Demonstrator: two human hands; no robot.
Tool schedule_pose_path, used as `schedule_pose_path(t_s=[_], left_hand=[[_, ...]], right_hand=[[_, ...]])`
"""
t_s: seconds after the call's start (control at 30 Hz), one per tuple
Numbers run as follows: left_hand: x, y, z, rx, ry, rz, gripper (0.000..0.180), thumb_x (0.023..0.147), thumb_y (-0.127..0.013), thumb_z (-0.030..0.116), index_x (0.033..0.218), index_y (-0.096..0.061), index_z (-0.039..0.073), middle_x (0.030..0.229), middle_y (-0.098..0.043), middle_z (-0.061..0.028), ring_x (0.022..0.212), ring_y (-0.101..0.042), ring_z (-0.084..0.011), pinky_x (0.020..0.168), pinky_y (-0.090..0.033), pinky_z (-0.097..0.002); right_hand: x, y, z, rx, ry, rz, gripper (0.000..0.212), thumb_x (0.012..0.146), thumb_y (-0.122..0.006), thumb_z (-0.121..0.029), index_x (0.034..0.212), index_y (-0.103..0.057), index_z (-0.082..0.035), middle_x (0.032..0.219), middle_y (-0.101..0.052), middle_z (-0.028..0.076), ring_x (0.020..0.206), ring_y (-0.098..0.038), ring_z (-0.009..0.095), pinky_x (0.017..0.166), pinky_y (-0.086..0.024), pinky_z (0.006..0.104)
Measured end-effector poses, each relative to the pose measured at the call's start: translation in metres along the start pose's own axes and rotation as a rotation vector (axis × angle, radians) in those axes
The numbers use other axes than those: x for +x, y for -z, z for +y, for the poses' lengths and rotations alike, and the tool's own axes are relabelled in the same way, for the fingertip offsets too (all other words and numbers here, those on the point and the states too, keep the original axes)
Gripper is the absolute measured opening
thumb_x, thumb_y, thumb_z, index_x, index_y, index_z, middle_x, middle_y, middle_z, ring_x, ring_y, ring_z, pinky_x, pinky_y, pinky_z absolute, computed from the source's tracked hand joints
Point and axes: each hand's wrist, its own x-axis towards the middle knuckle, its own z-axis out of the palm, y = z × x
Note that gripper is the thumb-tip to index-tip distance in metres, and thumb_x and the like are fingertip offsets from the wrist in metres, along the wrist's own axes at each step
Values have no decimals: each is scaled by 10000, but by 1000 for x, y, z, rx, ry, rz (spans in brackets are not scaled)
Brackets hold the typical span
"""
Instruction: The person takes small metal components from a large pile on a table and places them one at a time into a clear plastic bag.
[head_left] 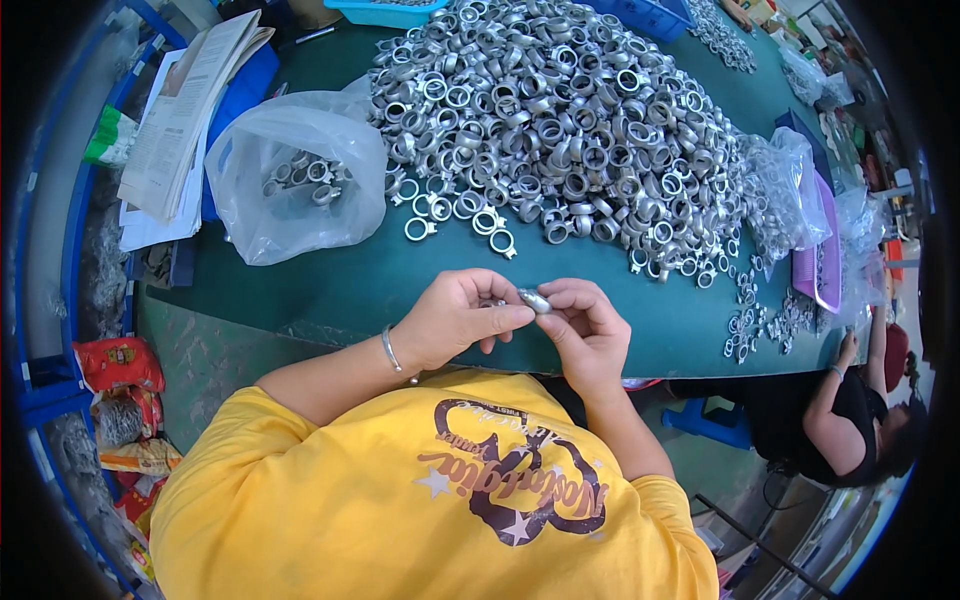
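Above the near edge of the green table, my left hand (462,318) and my right hand (588,328) meet with their fingers closed. Between their fingertips is a shiny silver metal ring (535,301), seen nearly edge-on, and both hands pinch it. More metal shows among the curled fingers of my left hand, partly hidden. Just beyond my hands rises a large heap of similar silver rings with small lugs (560,130). A few loose rings (501,242) lie at the heap's near edge.
An open clear plastic bag (300,225) with some rings stands left of the heap, beside stacked papers (180,130). To the right are smaller metal parts (745,330), a purple basket (828,250) and plastic bags (795,185). A co-worker in black (830,430) sits at the right.
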Motion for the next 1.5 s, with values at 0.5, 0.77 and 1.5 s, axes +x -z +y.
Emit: schedule_pose_path(t_s=[0.5,0.77,1.5], left_hand=[[-8,-1,-8,545,-629,121,172,763,-635,3,935,-635,14,839,-599,-54,689,-549,-87,554,-424,-178],[-12,14,-1,-613,182,-11,271,862,-496,123,1087,-522,-25,879,-606,-101,699,-601,-128,543,-503,-215],[-17,6,-12,277,-410,149,91,769,-653,26,846,-610,2,781,-583,-38,631,-541,-77,545,-424,-185]], right_hand=[[-6,-5,1,-71,286,31,248,717,-601,156,887,-487,16,1073,-477,165,920,-590,224,793,-502,302],[12,-20,-10,-443,525,-157,178,665,-692,37,807,-597,-10,890,-612,144,773,-613,261,658,-499,308],[11,-11,16,-258,227,-130,178,784,-581,65,951,-547,15,978,-591,122,861,-596,186,731,-493,266]])
